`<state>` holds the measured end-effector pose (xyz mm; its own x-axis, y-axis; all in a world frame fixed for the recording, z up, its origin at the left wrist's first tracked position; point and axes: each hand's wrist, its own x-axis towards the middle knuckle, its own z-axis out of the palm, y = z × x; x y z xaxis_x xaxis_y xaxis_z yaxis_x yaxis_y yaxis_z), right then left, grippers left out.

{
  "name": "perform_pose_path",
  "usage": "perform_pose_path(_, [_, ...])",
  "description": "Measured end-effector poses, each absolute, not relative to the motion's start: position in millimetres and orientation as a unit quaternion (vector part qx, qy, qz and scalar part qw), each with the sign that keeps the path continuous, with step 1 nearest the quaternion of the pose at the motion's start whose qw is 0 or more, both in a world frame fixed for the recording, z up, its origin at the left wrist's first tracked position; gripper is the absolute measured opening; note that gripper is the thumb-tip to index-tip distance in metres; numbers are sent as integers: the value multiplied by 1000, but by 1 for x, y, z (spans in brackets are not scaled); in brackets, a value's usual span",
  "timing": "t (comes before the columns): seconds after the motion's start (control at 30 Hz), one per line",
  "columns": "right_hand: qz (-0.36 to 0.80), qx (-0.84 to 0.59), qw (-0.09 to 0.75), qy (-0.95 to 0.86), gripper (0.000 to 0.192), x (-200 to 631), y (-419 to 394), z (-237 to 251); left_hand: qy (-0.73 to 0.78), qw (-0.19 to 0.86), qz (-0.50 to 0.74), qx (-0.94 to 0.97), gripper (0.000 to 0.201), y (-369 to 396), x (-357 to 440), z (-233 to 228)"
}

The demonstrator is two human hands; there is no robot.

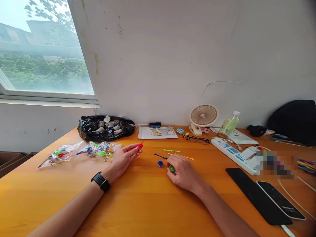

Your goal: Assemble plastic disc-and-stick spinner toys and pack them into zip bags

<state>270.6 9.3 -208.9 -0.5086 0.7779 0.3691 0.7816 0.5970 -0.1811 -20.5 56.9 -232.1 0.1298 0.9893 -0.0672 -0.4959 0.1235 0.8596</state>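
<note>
My left hand (pixel 127 158), with a black watch on the wrist, is raised over the table. Its thumb and fingers pinch a small red plastic piece (pixel 140 145) with a thin pointed end. My right hand (pixel 182 171) is curled low over the tabletop, a green round plastic piece (pixel 172 169) showing between thumb and fingers. Just left of it lies a blue round plastic piece (pixel 160 163). Around its fingertips are a blue plastic arrow (pixel 160 156), a light green arrow (pixel 171 150) and a yellow arrow (pixel 189 158). A whitish arrow is partly covered by the hand.
Clear bags of coloured plastic parts (pixel 103 151) lie left of my left hand. Behind them sits a black bag (pixel 86 128) of grey pieces. A screwdriver (pixel 155 125), glasses (pixel 201 141), fan (pixel 204 115), bottle (pixel 229 125), power strip (pixel 232 153) and black phone-like slab (pixel 256 194) stand farther right.
</note>
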Motion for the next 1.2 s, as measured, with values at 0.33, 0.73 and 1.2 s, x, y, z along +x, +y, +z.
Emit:
perform_pose_path(0.33, [-23,-470,220,-855,16,271,14,-212,439,551,510,494,56,58,-27,-230])
perform_pose_path(0.73, [11,-451,219,-865,25,271,12,-218,489,388,453,637,30,70,-41,-239])
perform_pose_path(1.2, [25,-438,239,-867,23,266,11,-219,463,62,345,814,74,56,-35,-242])
